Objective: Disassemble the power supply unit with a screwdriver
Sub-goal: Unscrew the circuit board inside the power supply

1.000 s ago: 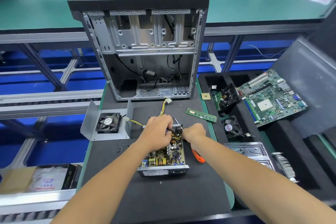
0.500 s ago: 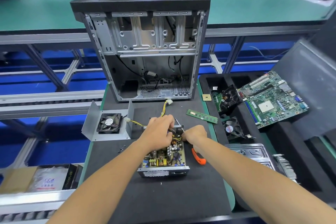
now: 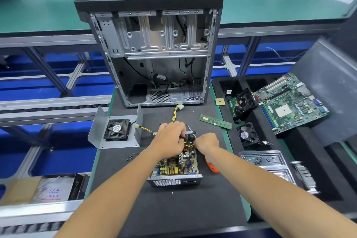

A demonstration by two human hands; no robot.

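Opened grey metal power supply unit (image 3: pixel 174 168) sits mid-mat, long axis running away from the camera. Left hand (image 3: pixel 170 139) grips its cable bundle; right hand (image 3: pixel 206 142) curls around the orange-handled screwdriver (image 3: pixel 212 167), tip pointing away.

Electronics teardown line: conveyor (image 3: pixel 58 9), motherboard (image 3: pixel 289 106).

One opened power supply unit (image 3: pixel 174 168), one empty computer case (image 3: pixel 154 48) and one motherboard (image 3: pixel 289 106) are in sight. Three fans show — one in a metal cover (image 3: pixel 116 129), two in the foam tray (image 3: pixel 245 101) (image 3: pixel 247 135). One memory stick (image 3: pixel 215 121) — and two hands (image 3: pixel 170 141) (image 3: pixel 205 142).
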